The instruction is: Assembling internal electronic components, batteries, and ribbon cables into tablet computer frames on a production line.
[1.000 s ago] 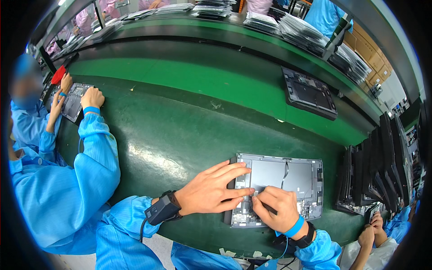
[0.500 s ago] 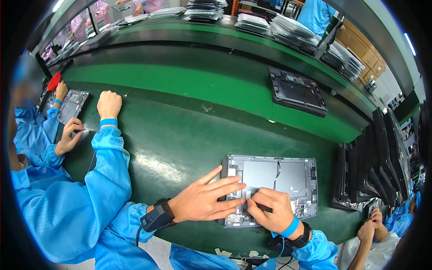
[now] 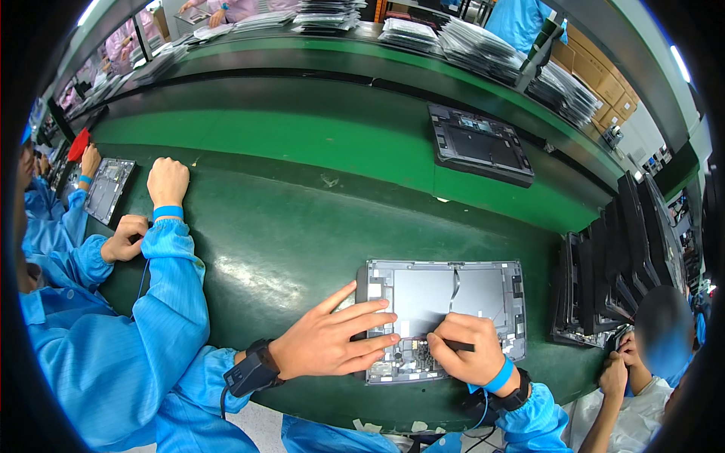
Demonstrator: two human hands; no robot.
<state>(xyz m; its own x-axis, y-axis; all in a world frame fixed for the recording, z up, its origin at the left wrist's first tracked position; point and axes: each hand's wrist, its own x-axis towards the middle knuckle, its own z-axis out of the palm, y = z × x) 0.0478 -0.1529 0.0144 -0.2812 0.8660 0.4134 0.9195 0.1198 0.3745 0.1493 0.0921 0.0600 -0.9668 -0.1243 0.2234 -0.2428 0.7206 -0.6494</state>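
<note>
Opened device chassis (image 3: pixel 453 302), grey, lies flat on the green bench (image 3: pixel 287 249) just in front of the person, lower centre-right of view.

L to R: far left, a co-worker in a blue coat leans in, one hand (image 3: pixel 168 180) fisted on the bench, the other (image 3: pixel 125 238) curled near it. Beyond them sits a second grey chassis (image 3: pixel 109 189) w/ another person's hand (image 3: pixel 91 160) at its edge.

Left hand (image 3: pixel 332 341) lies flat, fingers spread apart, pressing on the chassis's left edge and lower left corner; dark wrist strap (image 3: pixel 253 368) w/ cord on that wrist. It grips nothing.

Right hand (image 3: pixel 468 359) is curled tight around a thin dark tool (image 3: pixel 457 346), tip down by the circuit board area at the chassis's lower edge; blue band (image 3: pixel 500 376) on the wrist.

Further back, a dark open unit (image 3: pixel 479 145) rests on the lighter green belt (image 3: pixel 317 143). Right side: row of dark units (image 3: pixel 627 264) stood on edge, just beside the chassis. Bottom right, another person's hand (image 3: pixel 615 370) near the bench edge.
</note>
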